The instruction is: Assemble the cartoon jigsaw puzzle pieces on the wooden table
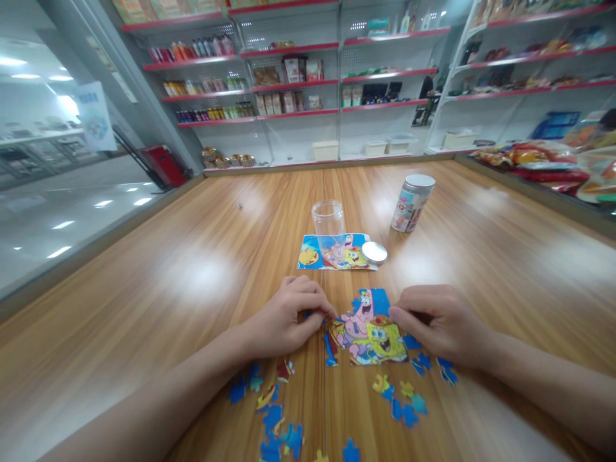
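A partly joined jigsaw puzzle (pixel 380 333) with a yellow and a pink cartoon figure lies flat on the wooden table. At its left edge is my left hand (pixel 296 314), closed, with thumb and forefinger pinched at a small puzzle piece (pixel 339 326). A blue piece is partly hidden beneath those fingers. My right hand (pixel 440 321) is curled, its thumb and forefinger against the puzzle's right edge; whether it grips anything is hidden. Loose blue pieces (pixel 420 364) lie below it. A dark blue and red strip (pixel 330 350) sits apart on the left.
Several loose pieces (pixel 273 417) lie nearer me. Beyond the puzzle, a clear jar (pixel 329 218) and a silver lid (pixel 374 252) rest on a picture sheet (pixel 308 253). A lidded, labelled jar (pixel 412 202) stands farther right. Stocked shelves (pixel 298 83) line the back.
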Demonstrator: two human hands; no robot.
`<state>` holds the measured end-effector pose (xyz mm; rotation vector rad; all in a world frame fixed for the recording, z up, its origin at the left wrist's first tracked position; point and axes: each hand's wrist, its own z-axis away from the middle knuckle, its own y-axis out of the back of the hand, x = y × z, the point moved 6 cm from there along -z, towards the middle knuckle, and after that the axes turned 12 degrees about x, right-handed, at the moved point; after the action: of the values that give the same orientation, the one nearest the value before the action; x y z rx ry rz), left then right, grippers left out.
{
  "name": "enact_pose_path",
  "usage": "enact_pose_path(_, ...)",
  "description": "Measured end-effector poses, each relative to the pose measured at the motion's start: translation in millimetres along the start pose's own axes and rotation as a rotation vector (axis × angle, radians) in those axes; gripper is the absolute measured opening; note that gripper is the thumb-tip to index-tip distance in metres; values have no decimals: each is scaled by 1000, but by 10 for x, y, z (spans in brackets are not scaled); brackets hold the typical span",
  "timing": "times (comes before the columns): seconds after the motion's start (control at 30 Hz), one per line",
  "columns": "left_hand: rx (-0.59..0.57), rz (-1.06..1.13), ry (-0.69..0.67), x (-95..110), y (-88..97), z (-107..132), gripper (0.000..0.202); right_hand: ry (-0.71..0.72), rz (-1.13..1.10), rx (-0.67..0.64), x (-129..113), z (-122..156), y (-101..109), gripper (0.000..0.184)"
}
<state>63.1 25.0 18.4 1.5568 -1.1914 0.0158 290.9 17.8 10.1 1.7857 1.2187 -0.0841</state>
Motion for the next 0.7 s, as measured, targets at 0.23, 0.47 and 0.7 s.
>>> enact_pose_path(0.23,6,19,-60,27,16,2,16,10,4,7,-19,-11,17,35)
enact_pose_path(0.47,38,-3,-104,24,60,9,18,10,7,-1,-22,-19,6,37)
enact_pose_path(0.7,-2,-86,-44,-19,22,18,24,1,4,2,-14,-14,12,37)
